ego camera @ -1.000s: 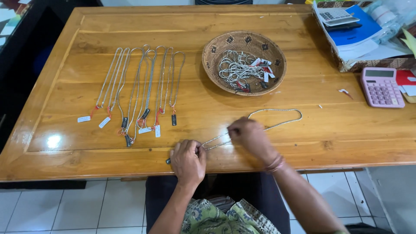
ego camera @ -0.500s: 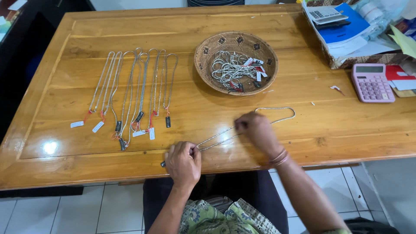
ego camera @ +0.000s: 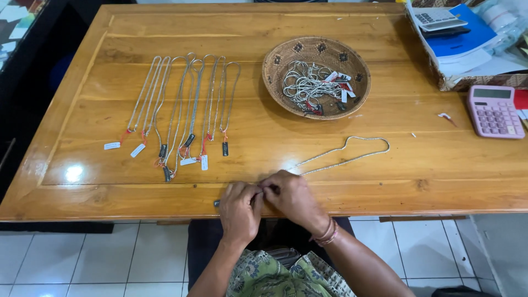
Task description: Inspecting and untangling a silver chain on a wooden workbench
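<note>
My left hand [ego camera: 240, 210] and my right hand [ego camera: 291, 198] meet at the table's near edge, fingertips pinched together on the end of a silver chain necklace [ego camera: 352, 151]. Its loop lies stretched out on the wood toward the right. A small dark tag [ego camera: 216, 203] peeks out by my left hand. Several tagged silver necklaces [ego camera: 184, 107] lie in a row to the left. A round woven basket [ego camera: 280, 58] behind holds a tangle of more chains with tags.
A pink calculator [ego camera: 494, 111] sits at the right edge. Behind it is a box [ego camera: 467, 82] with a blue folder, papers and a grey calculator. A small scrap [ego camera: 445, 116] lies near the pink calculator. White floor tiles show below the wooden table [ego camera: 330, 22].
My right hand has drawn back from the chain's middle to meet my left hand at the table's edge. The chain's loop lies stretched out to the right.
</note>
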